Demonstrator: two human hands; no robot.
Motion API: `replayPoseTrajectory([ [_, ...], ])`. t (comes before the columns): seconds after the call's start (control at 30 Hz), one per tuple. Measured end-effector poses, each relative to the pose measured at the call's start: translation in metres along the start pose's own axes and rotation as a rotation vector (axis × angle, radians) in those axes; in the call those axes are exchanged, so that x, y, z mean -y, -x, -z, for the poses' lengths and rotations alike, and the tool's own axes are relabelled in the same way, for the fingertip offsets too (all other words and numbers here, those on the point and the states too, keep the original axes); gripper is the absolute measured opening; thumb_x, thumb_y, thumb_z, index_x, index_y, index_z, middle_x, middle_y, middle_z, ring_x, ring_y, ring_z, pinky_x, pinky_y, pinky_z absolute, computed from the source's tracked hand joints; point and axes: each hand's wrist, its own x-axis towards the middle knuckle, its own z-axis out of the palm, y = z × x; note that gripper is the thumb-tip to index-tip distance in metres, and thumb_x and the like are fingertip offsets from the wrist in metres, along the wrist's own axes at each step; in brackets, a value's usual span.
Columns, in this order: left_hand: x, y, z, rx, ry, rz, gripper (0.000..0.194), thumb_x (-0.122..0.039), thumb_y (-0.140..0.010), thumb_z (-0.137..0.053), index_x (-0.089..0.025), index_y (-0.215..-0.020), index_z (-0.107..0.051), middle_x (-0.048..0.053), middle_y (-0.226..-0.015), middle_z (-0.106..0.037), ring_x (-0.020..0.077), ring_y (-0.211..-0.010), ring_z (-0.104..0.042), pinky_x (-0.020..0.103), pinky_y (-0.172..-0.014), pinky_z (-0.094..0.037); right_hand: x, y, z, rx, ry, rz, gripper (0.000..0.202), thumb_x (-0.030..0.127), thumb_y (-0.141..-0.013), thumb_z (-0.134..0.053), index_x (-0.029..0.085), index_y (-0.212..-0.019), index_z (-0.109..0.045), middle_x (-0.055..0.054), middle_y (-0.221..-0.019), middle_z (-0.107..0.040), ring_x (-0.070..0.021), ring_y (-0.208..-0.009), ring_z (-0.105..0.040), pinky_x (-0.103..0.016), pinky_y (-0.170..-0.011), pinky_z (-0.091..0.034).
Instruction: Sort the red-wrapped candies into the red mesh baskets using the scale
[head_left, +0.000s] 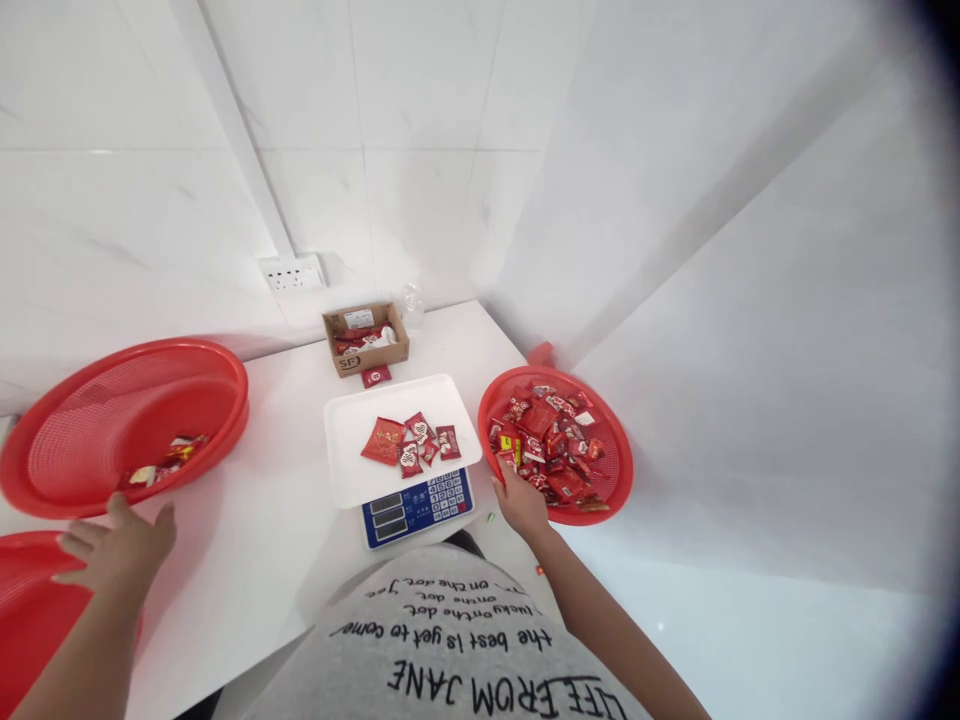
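Observation:
My left hand (124,548) is open with its fingers spread, just below the near rim of the large red basket (241,400). A few wrapped snack packets (176,455) lie inside that basket. At the right, my right hand (523,505) grips the near rim of a round red basket (616,485). Many small red packets (551,430) are heaped in it. Between my hands stands a scale (420,508) with a white tray (349,450). On the tray lie a red envelope-like packet (384,441) and several small dark-red packets (421,428).
A small cardboard box (367,355) of red packets stands by the wall, with a single packet (376,376) in front and a clear plastic container (412,308) beside it. Another red basket (37,600) is at lower left. A wall socket (292,274) sits above the white table (277,440).

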Motion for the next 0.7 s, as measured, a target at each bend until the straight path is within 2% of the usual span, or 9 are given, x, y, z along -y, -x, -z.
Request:
replayPoseTrajectory([
  [0.13,0.000,0.011,0.005,0.093,0.030,0.046,0.074,-0.061,-0.078,-0.029,-0.028,-0.141,-0.007,0.014,-0.150,0.008,0.0422,-0.134,-0.005,0.068,-0.088,-0.029,0.000,-0.001,-0.002,-0.005,0.009,-0.005,0.050,0.037,-0.091,-0.022,0.022,-0.139,-0.026,-0.010,-0.115,-0.061,-0.0236,-0.096,-0.060,-0.032,-0.074,-0.041],
  [0.3,-0.020,0.026,0.009,0.157,0.087,-0.155,0.073,-0.053,-0.082,-0.032,-0.016,-0.142,-0.012,0.023,-0.148,0.008,0.0432,-0.133,-0.006,0.063,-0.093,-0.030,-0.001,-0.002,-0.004,-0.001,0.038,-0.017,0.050,0.038,-0.091,-0.022,0.023,-0.139,-0.026,-0.010,-0.112,-0.062,-0.0222,-0.094,-0.060,-0.031,-0.074,-0.040],
  [0.4,-0.036,0.033,0.003,0.232,0.091,-0.258,0.071,-0.046,-0.082,-0.039,-0.009,-0.139,-0.020,0.028,-0.146,-0.007,0.0383,-0.135,-0.010,0.055,-0.097,-0.032,0.000,-0.001,-0.005,-0.007,0.053,-0.018,0.050,0.038,-0.091,-0.022,0.023,-0.138,-0.026,-0.009,-0.113,-0.062,-0.0217,-0.094,-0.060,-0.031,-0.074,-0.041],
  [0.5,-0.058,0.038,-0.005,0.299,0.099,-0.398,0.065,-0.039,-0.082,-0.044,-0.006,-0.135,-0.028,0.026,-0.142,-0.024,0.0320,-0.136,-0.014,0.047,-0.102,-0.031,0.000,-0.001,-0.005,-0.012,0.060,-0.021,0.050,0.039,-0.091,-0.022,0.024,-0.138,-0.025,-0.009,-0.116,-0.060,-0.0216,-0.095,-0.060,-0.031,-0.074,-0.041],
  [0.57,-0.073,0.038,-0.009,0.310,0.107,-0.460,0.061,-0.037,-0.082,-0.045,-0.007,-0.134,-0.031,0.025,-0.143,-0.022,0.0312,-0.135,-0.017,0.045,-0.102,-0.030,0.001,-0.001,-0.004,-0.011,0.056,-0.022,0.050,0.038,-0.091,-0.022,0.024,-0.138,-0.025,-0.009,-0.116,-0.060,-0.0217,-0.096,-0.060,-0.030,-0.074,-0.041],
  [0.7,-0.099,0.033,-0.016,0.286,0.127,-0.489,0.054,-0.034,-0.085,-0.042,-0.008,-0.131,-0.037,0.024,-0.145,-0.016,0.0308,-0.135,-0.017,0.043,-0.104,-0.027,0.001,-0.001,-0.002,0.008,0.053,-0.026,0.050,0.038,-0.091,-0.021,0.024,-0.139,-0.024,-0.009,-0.115,-0.060,-0.0214,-0.098,-0.059,-0.030,-0.074,-0.041],
])
